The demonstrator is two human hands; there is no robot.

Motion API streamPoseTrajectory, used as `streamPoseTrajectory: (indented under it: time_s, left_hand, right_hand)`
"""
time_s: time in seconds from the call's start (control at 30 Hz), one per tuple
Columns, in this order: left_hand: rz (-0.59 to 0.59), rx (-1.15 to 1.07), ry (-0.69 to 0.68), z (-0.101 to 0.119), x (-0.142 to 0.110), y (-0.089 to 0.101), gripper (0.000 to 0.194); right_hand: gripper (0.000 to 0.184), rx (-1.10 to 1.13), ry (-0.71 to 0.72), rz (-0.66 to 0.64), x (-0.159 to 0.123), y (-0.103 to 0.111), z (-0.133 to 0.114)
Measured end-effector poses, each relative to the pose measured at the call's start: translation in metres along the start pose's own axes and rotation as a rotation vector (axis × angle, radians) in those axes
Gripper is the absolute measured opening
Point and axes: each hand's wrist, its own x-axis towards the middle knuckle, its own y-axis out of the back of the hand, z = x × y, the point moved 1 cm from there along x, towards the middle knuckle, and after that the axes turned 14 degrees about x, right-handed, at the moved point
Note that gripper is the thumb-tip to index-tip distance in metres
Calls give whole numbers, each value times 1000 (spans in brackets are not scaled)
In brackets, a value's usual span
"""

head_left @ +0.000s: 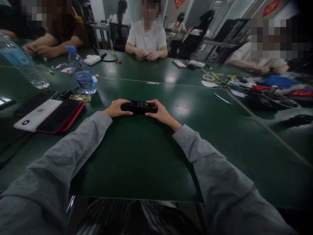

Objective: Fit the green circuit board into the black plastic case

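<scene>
A small black device with a little screen (140, 105) lies lengthwise between my two hands, low over the green table (137, 156). My left hand (117, 108) is closed around its left end, thumb on the near side. On the other end, my right hand (159, 111) grips in the same way, fingers on the far side. The device's exact kind is too dark to make out. Whether its underside touches the tabletop I cannot tell.
To the left lie a phone in a red case (61, 116), a white power bank (36, 114) and water bottles (83, 75). A wrench (222, 98) lies at right, before a heap of cables and cloth (276, 86). Across the table sits a person in white (146, 37); others sit on both sides.
</scene>
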Motion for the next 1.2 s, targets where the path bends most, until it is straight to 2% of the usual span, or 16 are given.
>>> streamPoseTrajectory:
  time_s: [0.43,0.9,1.2]
  left_hand:
    - [9,13,-8,1,0,0,78]
    - [21,49,-74,-6,3,-3,71]
    - [16,46,-65,-5,2,-3,71]
  right_hand:
    - [65,116,-48,53,2,1,4]
    - [69,148,-63,69,3,0,4]
    - [67,161,-71,83,3,1,3]
